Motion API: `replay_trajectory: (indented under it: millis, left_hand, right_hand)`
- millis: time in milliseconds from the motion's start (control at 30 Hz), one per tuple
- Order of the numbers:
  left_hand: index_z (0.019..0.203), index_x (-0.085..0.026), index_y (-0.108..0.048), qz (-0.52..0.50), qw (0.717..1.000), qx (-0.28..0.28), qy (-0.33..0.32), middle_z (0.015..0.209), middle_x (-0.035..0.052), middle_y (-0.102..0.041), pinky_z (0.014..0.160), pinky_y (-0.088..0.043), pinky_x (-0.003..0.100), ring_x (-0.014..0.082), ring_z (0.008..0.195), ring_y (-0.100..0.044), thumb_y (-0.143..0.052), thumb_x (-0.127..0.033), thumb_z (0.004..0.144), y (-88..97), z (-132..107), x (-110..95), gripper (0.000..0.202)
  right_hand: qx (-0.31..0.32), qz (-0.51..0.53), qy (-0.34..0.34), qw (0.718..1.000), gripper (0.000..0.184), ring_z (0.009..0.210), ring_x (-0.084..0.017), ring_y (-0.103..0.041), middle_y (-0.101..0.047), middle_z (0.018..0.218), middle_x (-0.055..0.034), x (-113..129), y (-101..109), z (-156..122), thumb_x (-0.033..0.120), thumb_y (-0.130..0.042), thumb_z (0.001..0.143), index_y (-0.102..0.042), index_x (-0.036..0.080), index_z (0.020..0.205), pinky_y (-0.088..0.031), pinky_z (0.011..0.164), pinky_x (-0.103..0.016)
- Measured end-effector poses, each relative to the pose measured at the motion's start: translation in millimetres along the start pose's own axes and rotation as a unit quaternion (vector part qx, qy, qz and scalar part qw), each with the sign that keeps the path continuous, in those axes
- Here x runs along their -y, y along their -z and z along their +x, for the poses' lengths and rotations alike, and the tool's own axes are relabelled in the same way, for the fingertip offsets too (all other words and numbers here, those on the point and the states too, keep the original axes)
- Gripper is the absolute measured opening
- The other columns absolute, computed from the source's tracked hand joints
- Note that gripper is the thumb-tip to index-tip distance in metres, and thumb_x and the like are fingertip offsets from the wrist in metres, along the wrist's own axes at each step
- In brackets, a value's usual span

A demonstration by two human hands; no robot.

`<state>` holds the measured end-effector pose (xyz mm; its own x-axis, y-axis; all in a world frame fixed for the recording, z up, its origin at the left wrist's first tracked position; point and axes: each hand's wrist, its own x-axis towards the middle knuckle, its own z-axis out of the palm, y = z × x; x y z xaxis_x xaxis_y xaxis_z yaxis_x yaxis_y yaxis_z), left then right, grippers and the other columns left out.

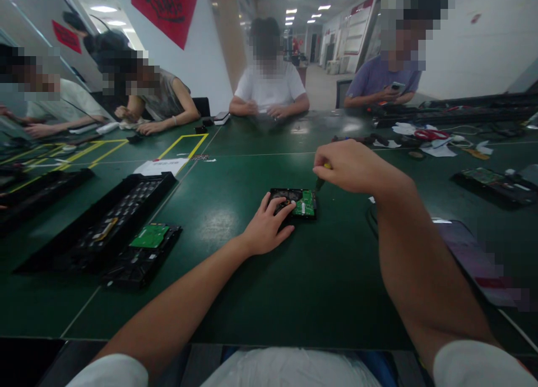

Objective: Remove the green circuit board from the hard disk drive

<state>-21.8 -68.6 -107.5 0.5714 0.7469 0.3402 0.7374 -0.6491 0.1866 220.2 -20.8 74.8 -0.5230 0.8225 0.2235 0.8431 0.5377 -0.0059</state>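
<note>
A hard drive [308,203] with a green circuit board lies flat on the green tabletop in front of me. My left hand [269,224] rests over its left side, fingers spread across the top and thumb apart near the front edge. Above the drive's right end, my right hand [342,165] is closed around a screwdriver [321,180] with a yellow and dark handle. The screwdriver points down toward the board's far right corner. Its tip is too small to tell whether it touches.
Left of me lie a long black tray [121,219] and a black part with a green board [149,235]. A phone [474,258] is by my right forearm; another black device [496,185] sits farther right. Red-handled scissors [431,134] lie among paper scraps. Several people sit opposite.
</note>
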Motion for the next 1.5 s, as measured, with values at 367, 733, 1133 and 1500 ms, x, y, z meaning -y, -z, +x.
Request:
replay_trajectory:
  millis: [367, 733, 1133, 1500]
  left_hand:
    - [0.160, -0.027, -0.042, -0.015, 1.000, 0.000, 0.012, 0.155, 0.0136, -0.046, 0.132, -0.017, 0.068, 0.0395, 0.158, -0.028, -0.057, -0.048, 0.102, -0.9, -0.3, 1.4, 0.063]
    - [0.161, -0.025, -0.038, 0.002, 1.000, 0.007, -0.004, 0.154, 0.0155, -0.048, 0.133, -0.013, 0.065, 0.0360, 0.156, -0.034, -0.054, -0.048, 0.103, 0.9, 0.4, 1.0, 0.064]
    - [0.161, -0.029, -0.039, -0.017, 1.000, 0.008, 0.011, 0.156, 0.0134, -0.046, 0.132, -0.017, 0.067, 0.0391, 0.158, -0.029, -0.055, -0.049, 0.103, 1.6, 0.7, -1.0, 0.064]
    - [0.160, -0.026, -0.040, -0.002, 1.000, 0.004, 0.006, 0.155, 0.0151, -0.045, 0.132, -0.016, 0.066, 0.0390, 0.157, -0.030, -0.054, -0.049, 0.103, 0.0, 0.6, 0.0, 0.063]
  right_hand:
    - [0.021, 0.057, 0.029, 0.998, 0.022, 0.084, -0.023, -0.072, -0.079, 0.087, -0.0076, -4.2, 2.6, 0.2, 0.025, -0.060, 0.100, -0.078, 0.016, 0.106, -0.047, 0.079, -0.033]
    - [0.040, 0.120, 0.030, 0.991, 0.026, 0.074, -0.018, -0.072, -0.078, 0.086, -0.0030, -9.1, 4.9, -4.2, 0.025, -0.059, 0.098, -0.074, 0.018, 0.118, -0.048, 0.078, -0.031]
    - [-0.007, 0.044, 0.025, 0.999, 0.015, 0.090, -0.026, -0.070, -0.078, 0.097, -0.0079, -4.7, 0.3, -0.7, 0.028, -0.064, 0.096, -0.075, 0.019, 0.100, -0.045, 0.078, -0.034]
    - [0.025, 0.088, 0.049, 0.995, 0.027, 0.085, -0.022, -0.072, -0.078, 0.090, -0.0060, -6.9, 1.3, -1.8, 0.018, -0.057, 0.097, -0.075, 0.017, 0.116, -0.048, 0.082, -0.032]
